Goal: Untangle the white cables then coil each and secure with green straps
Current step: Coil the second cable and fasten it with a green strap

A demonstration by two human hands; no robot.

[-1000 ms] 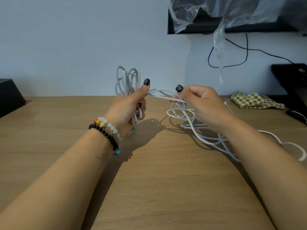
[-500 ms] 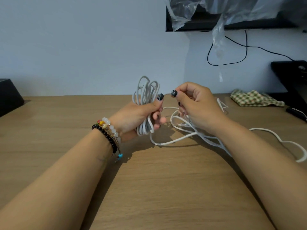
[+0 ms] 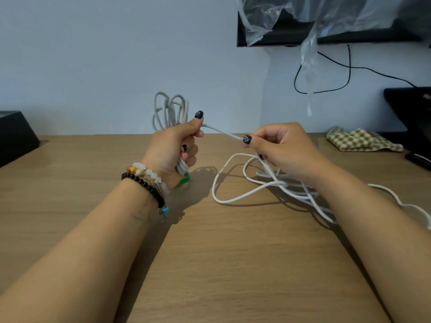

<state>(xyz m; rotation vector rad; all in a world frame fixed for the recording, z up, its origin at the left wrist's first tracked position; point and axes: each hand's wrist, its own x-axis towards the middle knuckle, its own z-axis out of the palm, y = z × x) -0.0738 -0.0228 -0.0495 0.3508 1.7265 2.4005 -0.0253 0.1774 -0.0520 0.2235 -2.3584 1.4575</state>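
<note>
A wooden table (image 3: 210, 264) fills the lower two thirds of the frame, with a pale wall (image 3: 105, 54) above it. A dark screen (image 3: 303, 36) draped in clear plastic (image 3: 291, 12) hangs at upper right, a black wire (image 3: 347, 73) looping below it. A black box (image 3: 14, 134) sits at the left edge and a checked cloth (image 3: 359, 142) at mid right.

Loose white cable (image 3: 242, 194) lies tangled on the table right of centre, trailing to the right edge. The left hand (image 3: 172, 148), at centre, is curled round a coil (image 3: 171, 110) of cable that stands up above the fist. The right hand (image 3: 279, 148) pinches a taut strand (image 3: 221, 131) running between the two hands. A green strap (image 3: 183, 180) shows under the left hand, just above beaded bracelets (image 3: 147, 180) on the wrist.
</note>
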